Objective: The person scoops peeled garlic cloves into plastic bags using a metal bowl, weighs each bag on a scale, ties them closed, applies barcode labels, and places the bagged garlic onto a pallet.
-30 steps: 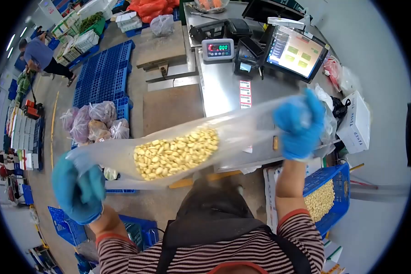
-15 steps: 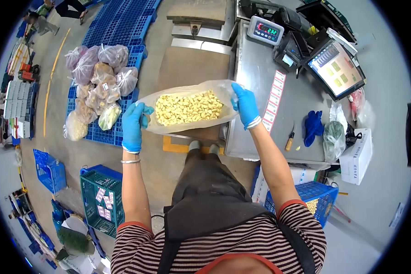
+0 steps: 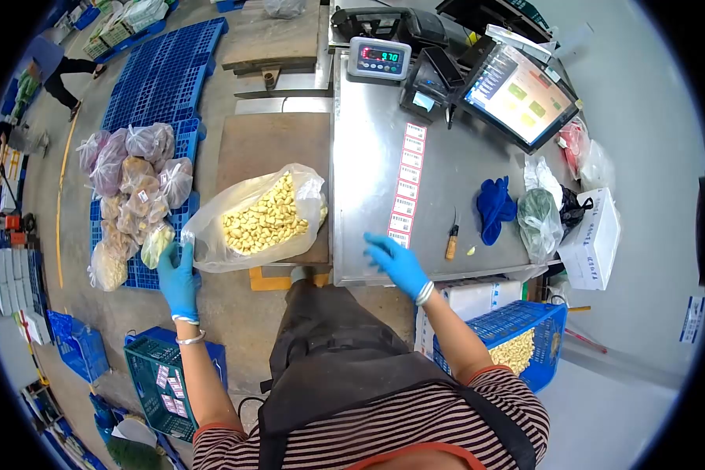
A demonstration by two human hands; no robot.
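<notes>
A translucent plastic bag (image 3: 211,235) lies on the brown platform (image 3: 274,141), holding pale yellow pieces (image 3: 265,219) that look like peeled garlic cloves. My left hand (image 3: 178,280), in a blue glove, pinches the bag's left edge between thumb and fingers. Also gloved in blue, my right hand (image 3: 397,266) is off the bag, over the near edge of the metal table (image 3: 368,180). Its fingers are stretched and apart, with nothing in them. Close to its fingertips runs a strip of printed labels (image 3: 406,188).
Filled bags (image 3: 137,188) sit on a blue pallet (image 3: 160,78) at left. On the table are a lit scale display (image 3: 379,58), a monitor (image 3: 521,95), a wooden-handled knife (image 3: 452,244) and a blue cloth (image 3: 493,210). Crates (image 3: 544,345) stand low on both sides. A person (image 3: 55,70) walks far left.
The bag has come down onto the platform and spread out. My right hand has let go of it and moved right to the table. The display's number has risen.
</notes>
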